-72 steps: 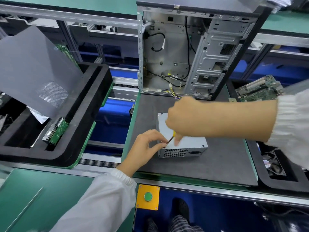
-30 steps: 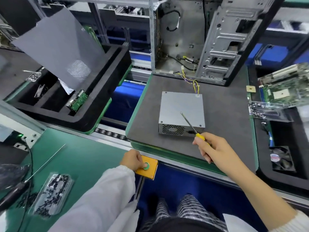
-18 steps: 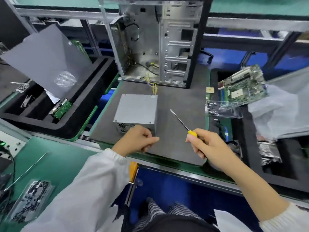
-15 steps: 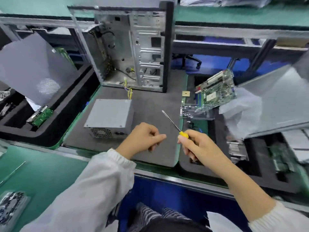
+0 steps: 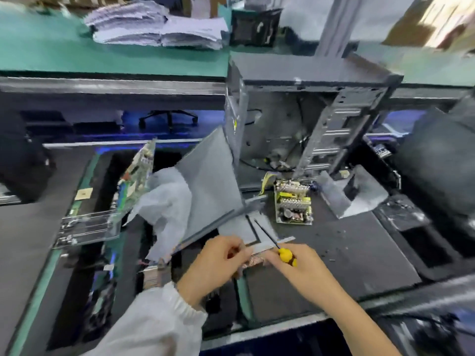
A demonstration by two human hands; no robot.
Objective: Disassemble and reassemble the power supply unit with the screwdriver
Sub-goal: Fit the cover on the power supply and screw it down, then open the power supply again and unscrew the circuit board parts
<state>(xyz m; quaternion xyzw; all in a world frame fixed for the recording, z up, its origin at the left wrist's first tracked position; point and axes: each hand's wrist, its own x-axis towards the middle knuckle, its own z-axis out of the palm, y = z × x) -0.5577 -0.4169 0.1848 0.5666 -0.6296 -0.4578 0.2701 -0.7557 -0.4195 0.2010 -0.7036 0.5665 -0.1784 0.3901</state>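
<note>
Right hand (image 5: 302,263) gripping the yellow-handled screwdriver (image 5: 272,242), thin dark shaft angling up and away, ready for the next screw. Left hand (image 5: 218,263) curling in beside it, fingers pinching at something small and blurred — cannot tell what. Sitting further back on the dark matte tabletop (image 5: 359,253): the green board (image 5: 293,204), bare and bristling with parts, and the grey sheet-metal cover (image 5: 352,194), just beside the open case (image 5: 308,119). Disassembly looking well along.

I see a green-topped desk (image 5: 51,60) behind, a paper stack (image 5: 156,29) on it, an office chair base (image 5: 168,119) over blue-lit floor.
</note>
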